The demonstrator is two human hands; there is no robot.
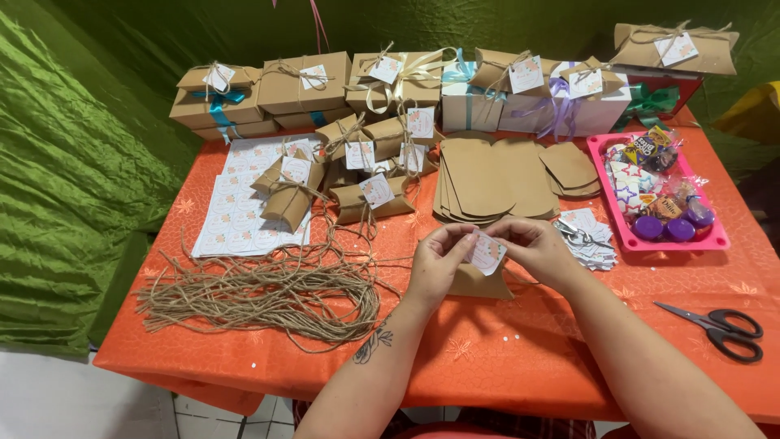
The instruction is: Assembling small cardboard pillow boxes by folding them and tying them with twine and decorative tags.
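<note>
both hands pinch small paper tag (487, 254) at frame centre, left hand (435, 264) on left edge, right hand (536, 248) on right, above kraft pillow box (479, 283). tag likely light, flimsy, creases easily; grip edges.

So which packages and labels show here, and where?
Small white paper tag with peach print: pinched by left hand and right hand.
Brown kraft pillow box: on the table under the hands.
White sticker sheet: left of centre.
Tied kraft gift boxes: back row.
Pink sweets tray: right.
</note>
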